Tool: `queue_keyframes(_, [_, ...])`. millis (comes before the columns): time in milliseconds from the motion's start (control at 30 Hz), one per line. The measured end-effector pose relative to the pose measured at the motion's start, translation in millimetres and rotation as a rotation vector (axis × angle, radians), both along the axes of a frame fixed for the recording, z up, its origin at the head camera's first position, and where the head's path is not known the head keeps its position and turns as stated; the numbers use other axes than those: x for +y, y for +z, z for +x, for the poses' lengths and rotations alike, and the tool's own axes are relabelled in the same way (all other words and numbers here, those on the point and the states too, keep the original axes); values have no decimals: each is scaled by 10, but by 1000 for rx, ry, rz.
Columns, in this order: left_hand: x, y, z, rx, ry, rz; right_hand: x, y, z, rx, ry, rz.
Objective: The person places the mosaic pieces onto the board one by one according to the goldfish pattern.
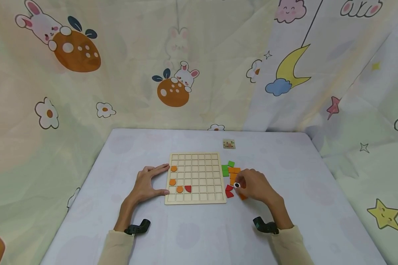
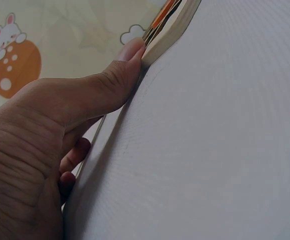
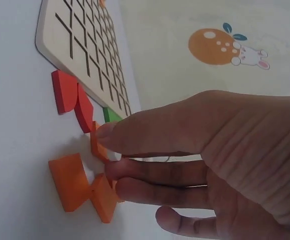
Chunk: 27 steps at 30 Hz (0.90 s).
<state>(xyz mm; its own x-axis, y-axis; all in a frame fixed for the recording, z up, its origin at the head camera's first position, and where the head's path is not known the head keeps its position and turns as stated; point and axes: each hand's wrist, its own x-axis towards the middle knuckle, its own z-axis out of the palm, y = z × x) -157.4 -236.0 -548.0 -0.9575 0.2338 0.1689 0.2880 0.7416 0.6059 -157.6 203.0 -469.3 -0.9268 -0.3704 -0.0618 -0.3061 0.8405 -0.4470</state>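
A pale wooden grid board (image 1: pixel 205 179) lies on the table, with orange discs (image 1: pixel 180 189) and a red quarter-round piece (image 1: pixel 188 188) in its left cells. My left hand (image 1: pixel 144 186) is at its left side, thumb and forefinger spread and fairly straight, their tips right at the edge. To the right of the board, my right hand (image 1: pixel 257 185) pinches a small white disc with a black dot (image 1: pixel 237 185) between thumb and forefinger. In the right wrist view the fingers mostly hide that disc. Orange pieces (image 3: pixel 69 182) lie under and around the fingertips.
Red pieces (image 1: pixel 229 193) and green squares (image 1: pixel 225 170) lie close to the board's right edge, along with orange squares (image 1: pixel 234 170). A small patterned card (image 1: pixel 229 144) is further back on the white-covered table (image 1: pixel 192 235). A printed curtain (image 1: pixel 132 88) hangs behind the table.
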Motion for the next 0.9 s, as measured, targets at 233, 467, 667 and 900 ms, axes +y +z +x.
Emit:
queue_keyframes(233, [0, -15, 0, -4, 5, 5, -16, -102, -56, -6, 41, -109])
queue_keyframes(467, [3, -21, 7, 1, 9, -1, -69, -185, -105, 29, 75, -214])
queue_keyframes(667, [10, -27, 19, 23, 12, 3, -106, -255, -128, 31, 77, -257])
queue_keyframes(900, [10, -6, 22, 24, 14, -6, -165, -297, -157, 51, 92, -262])
